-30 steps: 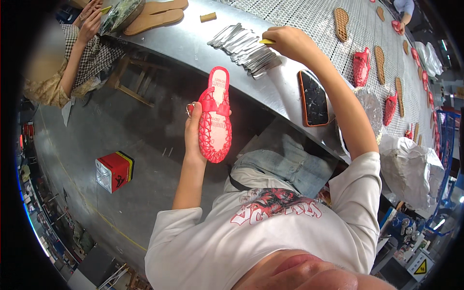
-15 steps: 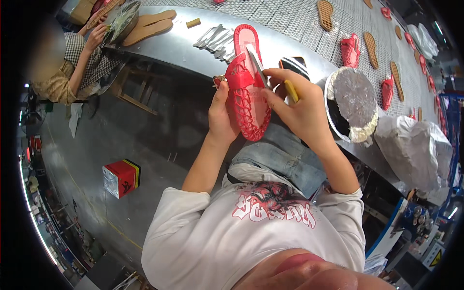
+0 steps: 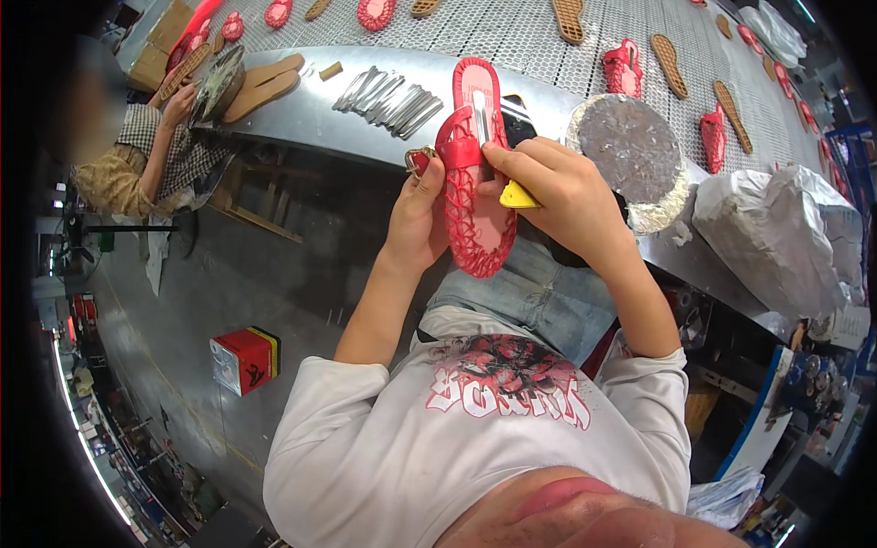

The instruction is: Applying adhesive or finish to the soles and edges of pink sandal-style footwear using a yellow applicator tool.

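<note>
My left hand (image 3: pixel 417 215) is closed on the side of a red woven sandal (image 3: pixel 475 247), its thumb beside the metal buckle (image 3: pixel 421 162). The sandal is held heel end away from me, with its pink insole facing up. Over that insole, my right hand (image 3: pixel 557 187) pinches a thin silver metal strip (image 3: pixel 480 114), which lies lengthwise toward the heel. A yellow piece (image 3: pixel 519 195), perhaps a tool handle, sticks out from under the same hand's fingers; the rest of it is hidden. Several similar metal strips (image 3: pixel 388 100) lie in a row on the bench left of the sandal.
Right of my hands stands a round tub with a grey, crusted lid (image 3: pixel 630 137). A dark phone-like object (image 3: pixel 518 119) lies behind the sandal. Red sandals (image 3: pixel 623 68) and brown soles (image 3: pixel 670 66) are on the mesh surface. A co-worker (image 3: pixel 151 155) handles a sole at left.
The strip has turned from slanted to nearly in line with the sandal, lower over the insole. My head view has shifted, and the yellow piece has swung downward in my right hand.
</note>
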Available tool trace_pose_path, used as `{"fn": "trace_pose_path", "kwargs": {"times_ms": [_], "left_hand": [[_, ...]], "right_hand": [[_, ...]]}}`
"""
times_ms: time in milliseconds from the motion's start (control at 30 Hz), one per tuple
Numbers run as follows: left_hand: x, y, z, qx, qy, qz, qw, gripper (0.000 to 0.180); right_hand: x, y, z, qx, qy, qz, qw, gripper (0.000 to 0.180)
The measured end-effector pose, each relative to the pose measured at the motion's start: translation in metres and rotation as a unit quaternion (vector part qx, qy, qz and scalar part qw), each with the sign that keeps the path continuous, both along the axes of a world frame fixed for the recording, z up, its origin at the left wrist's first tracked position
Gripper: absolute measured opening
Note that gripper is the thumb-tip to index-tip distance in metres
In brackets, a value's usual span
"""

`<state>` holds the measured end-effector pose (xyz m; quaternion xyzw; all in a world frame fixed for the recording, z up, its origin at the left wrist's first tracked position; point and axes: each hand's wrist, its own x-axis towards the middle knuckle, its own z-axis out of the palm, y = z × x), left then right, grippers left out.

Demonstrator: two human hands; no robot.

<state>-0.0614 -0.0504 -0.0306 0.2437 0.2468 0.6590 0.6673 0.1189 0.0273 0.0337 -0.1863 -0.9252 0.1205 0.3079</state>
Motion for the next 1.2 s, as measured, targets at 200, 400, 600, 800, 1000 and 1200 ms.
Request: {"fn": "trace_pose_path", "kwargs": {"times_ms": [200,400,600,800,1000,1200], "left_hand": [[-0.017,-0.003,-0.010,0.021,-0.006,-0.085,0.996,0.045],[-0.029,-0.007,-0.020,0.042,-0.026,-0.132,0.990,0.041],[-0.039,-0.008,-0.047,-0.073,-0.026,-0.079,0.994,0.030],[-0.047,0.033,-0.025,-0.139,-0.012,0.004,0.990,0.037],[-0.073,0.218,-0.053,-0.071,0.040,-0.023,0.996,0.031],[-0.078,0.392,-0.092,-0.049,0.142,-0.016,0.989,0.023]], "right_hand": [[0.010,-0.006,0.001,-0.040,0.023,-0.021,0.999,0.044],[0.010,-0.012,-0.008,-0.075,0.058,-0.037,0.995,0.038],[0.011,-0.019,-0.015,-0.093,0.112,0.003,0.989,0.021],[0.031,-0.043,-0.014,-0.096,0.116,0.063,0.987,0.018],[0.095,-0.083,-0.054,-0.230,0.005,-0.038,0.973,0.022],[0.140,-0.151,-0.098,-0.391,-0.007,-0.249,0.886,0.018]]}}
